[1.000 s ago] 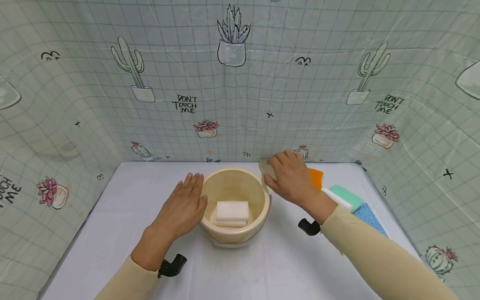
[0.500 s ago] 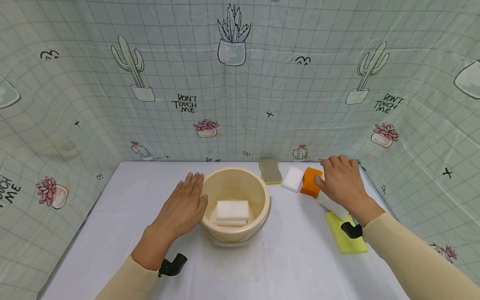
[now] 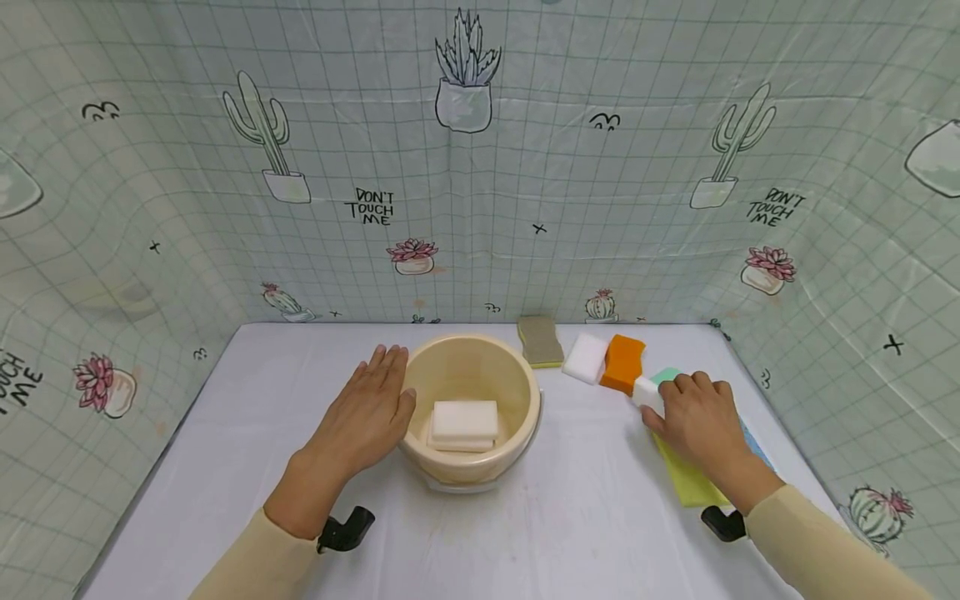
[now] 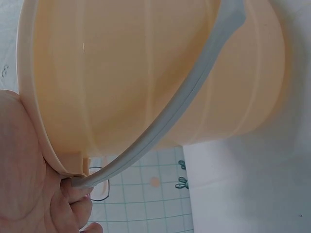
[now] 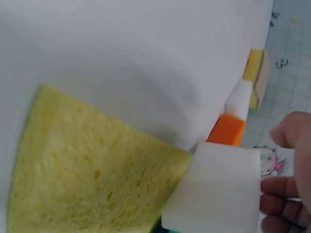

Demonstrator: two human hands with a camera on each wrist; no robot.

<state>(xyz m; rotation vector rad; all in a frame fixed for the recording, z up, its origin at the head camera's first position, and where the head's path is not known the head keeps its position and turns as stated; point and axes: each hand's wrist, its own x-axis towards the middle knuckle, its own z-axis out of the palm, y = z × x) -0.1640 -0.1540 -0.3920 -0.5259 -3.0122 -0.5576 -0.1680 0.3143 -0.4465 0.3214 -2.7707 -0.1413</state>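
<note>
In the head view a cream bucket (image 3: 531,392) stands mid-table with white sponge blocks (image 3: 463,422) inside. My left hand (image 3: 362,410) lies along its left rim with straight fingers. In the left wrist view the bucket's grey handle (image 4: 167,119) hangs across its wall, by the fingertips. Above the sponges at the right, my right hand (image 3: 697,417) partly covers a white sponge block (image 3: 647,395). In the right wrist view the thumb stands apart from that block (image 5: 216,189), and the fingers are beside its end. Below it lies a flat yellow sponge (image 3: 686,479).
Behind, in a row, are a grey-and-yellow sponge (image 3: 540,342), a small white sponge (image 3: 586,358) and an orange sponge (image 3: 623,364). Green (image 3: 666,376) and blue (image 3: 752,442) sponges are partly hidden by my right hand. A patterned curtain (image 3: 480,208) rises at the table's back edge.
My right hand has moved right from the grey-and-yellow sponge, past the orange one, then down toward me above the white block and yellow sponge. The left hand and the bucket have stayed put.
</note>
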